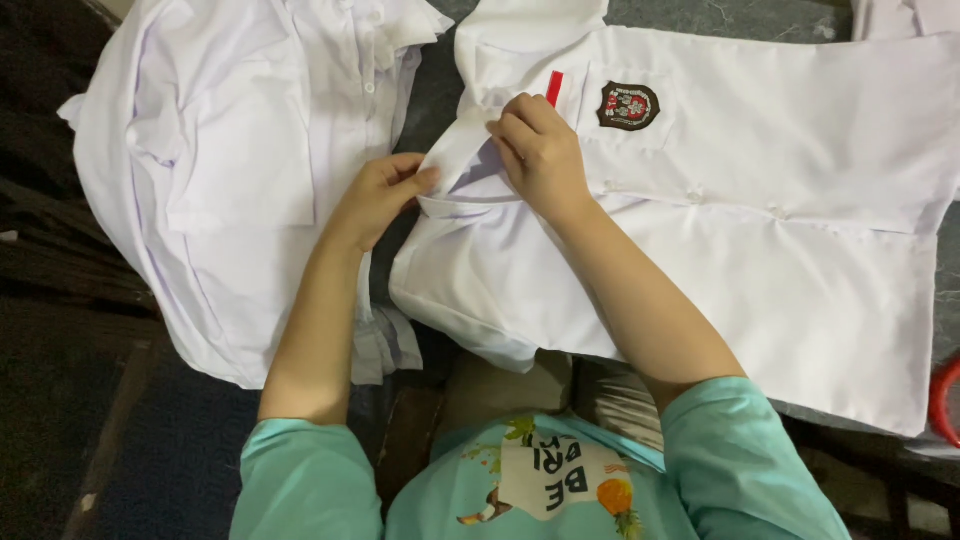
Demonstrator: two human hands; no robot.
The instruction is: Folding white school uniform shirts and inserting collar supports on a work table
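- Folding looks under way: the left hand (380, 195) pinches the collar edge of the white uniform shirt (760, 230), which lies spread on the dark bench (700, 15).
- The right hand (540, 150) presses down and grips the same collar flap beside an embroidered badge (628, 106).
- Judging from this, the next move calls for pulling the collar flat and even.
- A second white shirt (240, 170) lies just left.
- Fingertips under the cloth are hidden; a red object (945, 400) is cut off.

A grey stone surface (720, 15) shows above dark wooden furniture (60, 260).
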